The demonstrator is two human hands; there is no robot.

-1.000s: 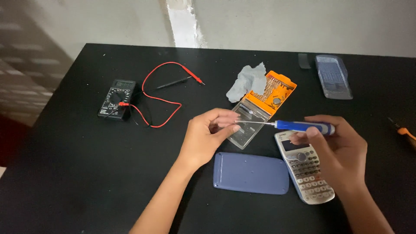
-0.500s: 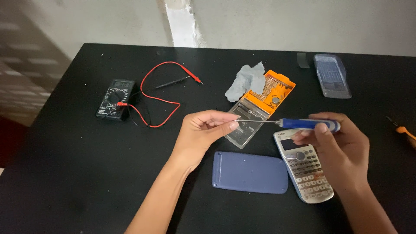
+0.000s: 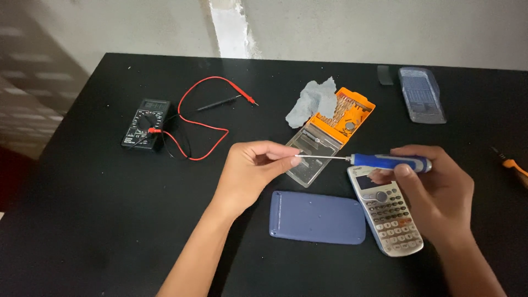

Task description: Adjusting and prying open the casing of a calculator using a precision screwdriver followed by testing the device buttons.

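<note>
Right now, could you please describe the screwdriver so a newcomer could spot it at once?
On the black table, look in front of the orange bit case, above the grey calculator. The screwdriver lies level between both hands, right hand on its handle, left hand pinching its tip. Only it has a blue handle and thin steel shaft.

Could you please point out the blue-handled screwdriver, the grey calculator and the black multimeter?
blue-handled screwdriver [image 3: 390, 162]: head view, on its handle.
grey calculator [image 3: 391, 220]: head view, on its keypad.
black multimeter [image 3: 146, 115]: head view, on its dial.
</note>
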